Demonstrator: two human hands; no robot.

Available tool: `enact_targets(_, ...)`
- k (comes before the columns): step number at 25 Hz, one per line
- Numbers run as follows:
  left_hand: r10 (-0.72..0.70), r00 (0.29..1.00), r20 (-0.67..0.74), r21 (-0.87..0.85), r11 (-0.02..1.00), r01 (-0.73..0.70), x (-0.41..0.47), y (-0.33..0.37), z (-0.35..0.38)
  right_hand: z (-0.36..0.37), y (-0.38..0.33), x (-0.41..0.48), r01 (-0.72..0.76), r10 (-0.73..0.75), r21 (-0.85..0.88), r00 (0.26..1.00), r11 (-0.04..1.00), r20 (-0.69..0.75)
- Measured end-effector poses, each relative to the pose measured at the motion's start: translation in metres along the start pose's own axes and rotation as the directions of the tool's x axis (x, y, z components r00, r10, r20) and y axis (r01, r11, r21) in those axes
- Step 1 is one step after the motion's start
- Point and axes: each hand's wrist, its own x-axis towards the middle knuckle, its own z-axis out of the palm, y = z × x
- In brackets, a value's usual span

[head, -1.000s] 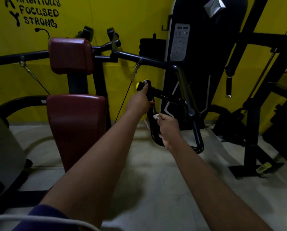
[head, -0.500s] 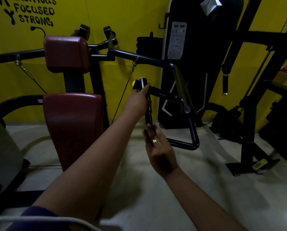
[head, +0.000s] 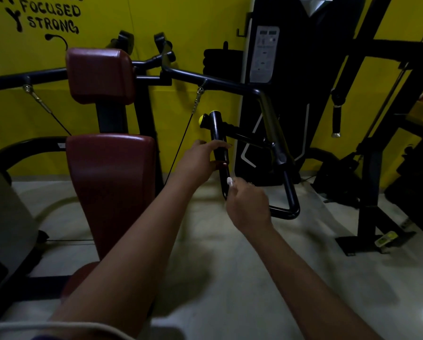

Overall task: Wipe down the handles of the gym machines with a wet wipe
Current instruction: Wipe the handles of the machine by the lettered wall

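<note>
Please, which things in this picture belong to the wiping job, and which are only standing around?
For the job:
- black handle, held by the left hand
- wet wipe, pinched in the right hand

Only standing around:
- red back pad
- red head pad
- cable
- instruction label

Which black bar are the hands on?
The near upright handle beside the yellow knob: left hand holds its middle, right hand holds the wet wipe lower down. The thicker angled bar behind is untouched.
</note>
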Motion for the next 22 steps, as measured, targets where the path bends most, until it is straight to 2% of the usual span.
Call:
enact_targets(2, -0.017, 1.000, -0.006, -0.020, 1.000, 0.017, 0.001, 0.001, -0.001, -0.016, 0.023, 0.008, 0.018, -0.016, -0.004, 0.957, 1.000, 0.291)
enact_targets(3, -0.023, 1.000, -0.013, -0.039, 0.999, 0.022, 0.002, 0.001, -0.001, -0.019, 0.031, 0.007, 0.003, 0.002, -0.014, 0.943, 1.000, 0.334)
enact_targets(4, -0.027, 0.999, -0.020, -0.053, 0.998, 0.026, 0.004, 0.000, 0.000, -0.018, 0.033, 0.002, 0.006, -0.002, -0.011, 0.958, 1.000, 0.286)
enact_targets(6, -0.025, 0.999, -0.034, -0.056, 0.998, 0.023, 0.006, -0.001, 0.000, 0.005, 0.025, -0.015, 0.078, -0.076, 0.055, 0.996, 0.995, -0.036)
enact_targets(8, -0.019, 0.999, -0.041, -0.038, 0.999, 0.017, 0.008, 0.001, 0.000, 0.026, 0.023, -0.035, 0.243, -0.231, -0.009, 0.909, 0.970, -0.348)
enact_targets(9, -0.021, 0.999, -0.047, -0.011, 1.000, 0.021, 0.007, 0.004, 0.001, 0.030, 0.031, -0.043, 0.361, -0.352, -0.058, 0.843, 0.931, -0.407)
enact_targets(11, -0.003, 0.998, -0.057, 0.088, 0.996, 0.008, 0.003, 0.007, 0.003, 0.025, 0.058, -0.052, 0.561, -0.571, -0.158, 0.712, 0.813, -0.408)
enact_targets(12, 0.035, 0.998, -0.056, 0.152, 0.988, -0.027, 0.000, 0.006, 0.006, 0.022, 0.070, -0.054, 0.591, -0.607, -0.181, 0.685, 0.786, -0.403)
enact_targets(14, 0.124, 0.992, -0.026, 0.200, 0.973, -0.116, -0.007, 0.000, 0.011, 0.024, 0.074, -0.058, 0.556, -0.558, -0.145, 0.711, 0.819, -0.428)
enact_targets(17, 0.133, 0.991, 0.015, 0.109, 0.985, -0.134, -0.012, -0.005, 0.014, 0.040, 0.047, -0.054, 0.458, -0.451, -0.104, 0.764, 0.883, -0.461)
enact_targets(20, 0.100, 0.995, 0.021, 0.058, 0.993, -0.101, -0.016, -0.004, 0.014, 0.036, 0.048, -0.049, 0.507, -0.533, -0.182, 0.733, 0.842, -0.421)
enact_targets(22, 0.082, 0.996, 0.018, 0.051, 0.995, -0.083, -0.018, -0.003, 0.016, 0.025, 0.060, -0.053, 0.533, -0.536, -0.132, 0.741, 0.836, -0.405)
